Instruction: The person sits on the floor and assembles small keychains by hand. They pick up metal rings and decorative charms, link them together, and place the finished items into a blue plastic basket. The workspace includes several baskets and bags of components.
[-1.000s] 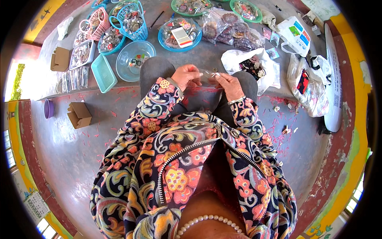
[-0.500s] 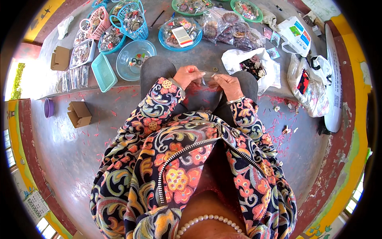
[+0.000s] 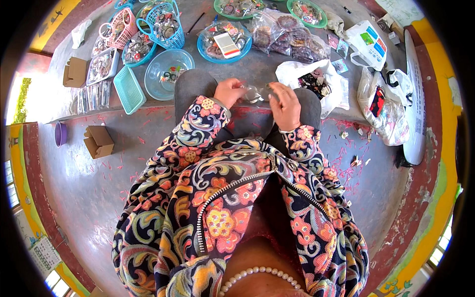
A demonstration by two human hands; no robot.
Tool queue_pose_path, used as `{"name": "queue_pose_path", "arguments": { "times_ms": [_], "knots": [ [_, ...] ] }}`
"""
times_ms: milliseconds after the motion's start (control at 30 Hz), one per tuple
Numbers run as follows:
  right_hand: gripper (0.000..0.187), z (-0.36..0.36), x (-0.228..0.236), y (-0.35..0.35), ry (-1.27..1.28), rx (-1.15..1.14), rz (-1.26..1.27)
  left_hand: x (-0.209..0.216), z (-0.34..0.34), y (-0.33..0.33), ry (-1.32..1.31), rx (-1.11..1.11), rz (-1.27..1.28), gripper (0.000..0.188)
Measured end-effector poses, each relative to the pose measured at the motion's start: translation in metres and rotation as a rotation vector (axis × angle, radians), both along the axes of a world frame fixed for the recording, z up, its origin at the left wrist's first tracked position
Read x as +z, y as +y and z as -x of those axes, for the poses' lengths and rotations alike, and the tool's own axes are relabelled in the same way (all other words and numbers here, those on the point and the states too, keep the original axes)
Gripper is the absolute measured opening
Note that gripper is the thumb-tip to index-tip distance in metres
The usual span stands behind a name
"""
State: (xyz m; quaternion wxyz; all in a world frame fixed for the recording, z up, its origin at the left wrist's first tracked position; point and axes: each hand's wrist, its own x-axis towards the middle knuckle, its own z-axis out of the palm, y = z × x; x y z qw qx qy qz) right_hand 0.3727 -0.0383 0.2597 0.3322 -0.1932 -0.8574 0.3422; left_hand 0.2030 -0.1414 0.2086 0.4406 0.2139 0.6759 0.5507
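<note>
Pinched only at its edges between the left hand and right hand, the small clear plastic packet risked slipping knee-ward toward six o'clock.

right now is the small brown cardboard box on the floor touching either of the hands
No, the cardboard box lies apart on the floor to the person's left, while both hands, left hand and right hand, meet over the knees.

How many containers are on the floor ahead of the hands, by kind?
Round blue bowls: 2
Round green dishes: 2
Handled baskets: 2
Teal rectangular basket: 1
Cardboard boxes: 2
Purple cup: 1
Total: 10
</note>
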Motion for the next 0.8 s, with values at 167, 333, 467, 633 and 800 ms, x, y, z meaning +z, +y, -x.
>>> {"name": "queue_pose_path", "arguments": {
  "times_ms": [167,333,467,633,800],
  "knots": [
    [0.03,0.003,-0.003,-0.018,-0.029,0.303,-0.32,-0.009,-0.011,-0.002,0.623,-0.293,0.036,0.019],
    [0.027,0.005,-0.013,-0.025,-0.2,0.266,-0.4,-0.01,-0.018,-0.001,0.772,-0.424,0.069,0.022],
    [0.019,0.003,-0.018,-0.023,-0.318,0.202,-0.408,0.0,-0.022,-0.003,0.67,-0.368,0.062,0.015],
    [0.009,0.003,-0.022,-0.018,-0.254,0.164,-0.382,0.004,-0.022,-0.005,0.571,-0.276,-0.07,0.011],
    [0.005,0.002,-0.021,-0.018,-0.236,0.208,-0.353,0.009,-0.023,-0.002,0.838,-0.283,-0.249,0.012]
  ]
}}
